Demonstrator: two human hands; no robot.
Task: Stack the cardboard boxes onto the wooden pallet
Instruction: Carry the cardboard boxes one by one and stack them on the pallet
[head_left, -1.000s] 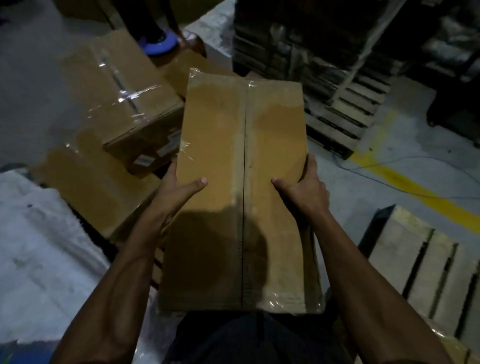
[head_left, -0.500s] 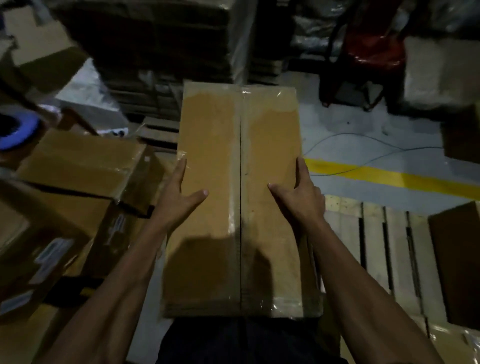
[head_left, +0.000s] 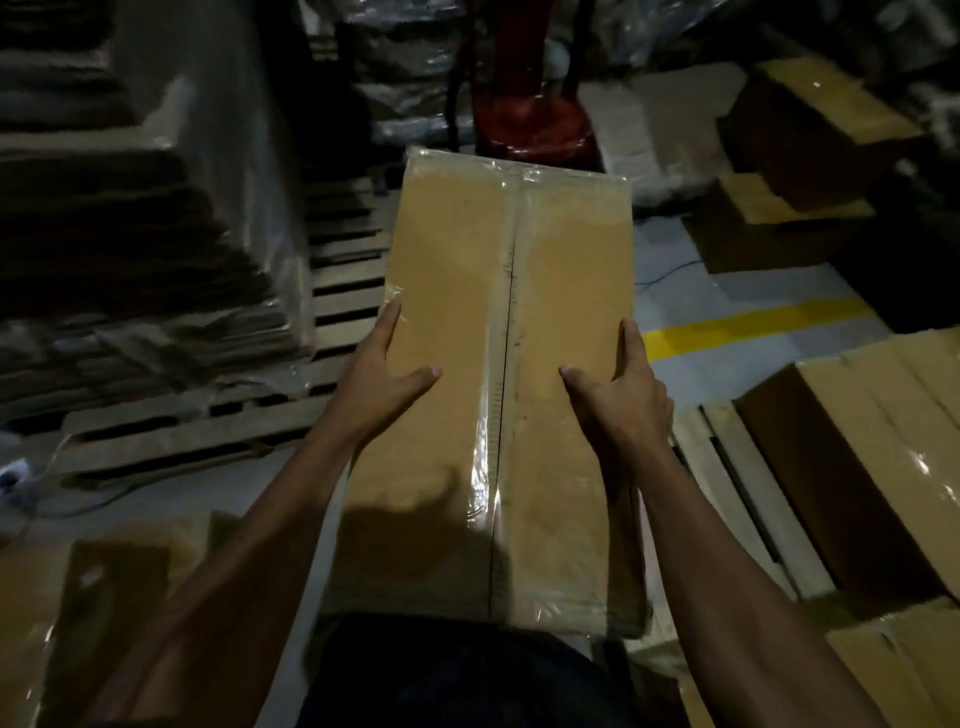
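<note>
1. Head view: you are holding the taped cardboard box (head_left: 498, 384) lengthwise in front of your body, to the left of the wooden pallet (head_left: 737, 493).
2. Your left hand (head_left: 382, 382) is gripping its left edge, thumb on top.
3. Your right hand (head_left: 623, 395) is gripping its right edge likewise.

Six cardboard boxes are counted: one carried (head_left: 498, 374), three at right (head_left: 878, 467) (head_left: 810, 130) (head_left: 769, 228) and two lower, at left (head_left: 78, 623) and right (head_left: 893, 670). Two wooden pallets (head_left: 343, 291) (head_left: 748, 499) and two hands (head_left: 382, 371) (head_left: 626, 387) are seen.
</note>
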